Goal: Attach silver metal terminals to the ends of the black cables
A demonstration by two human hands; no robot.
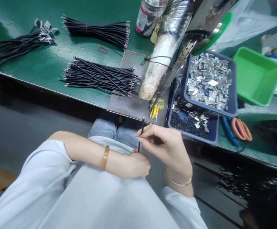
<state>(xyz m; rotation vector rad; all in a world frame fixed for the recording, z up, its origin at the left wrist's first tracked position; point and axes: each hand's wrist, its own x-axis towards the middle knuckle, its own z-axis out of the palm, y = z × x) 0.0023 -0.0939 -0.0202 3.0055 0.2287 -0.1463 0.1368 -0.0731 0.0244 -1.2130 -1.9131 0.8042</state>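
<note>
Cable point(142, 126), thin, black and smooth with bare wire point(143, 116) on top, stands nearly upright just before the glossy green table point(45, 70). We curl our left hand point(137, 163) into a rounded fist around its lower part and pinch its middle with our right hand point(168, 143). Beyond lie loose, straight cords point(97, 76) and a blue plastic tray point(234, 86) of shiny, angular metal pieces point(208, 82).

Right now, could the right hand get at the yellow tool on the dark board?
Probably yes: nothing visible blocks the way from the right hand to the yellow tool on the dark board, though that hand holds a black cable.
</note>
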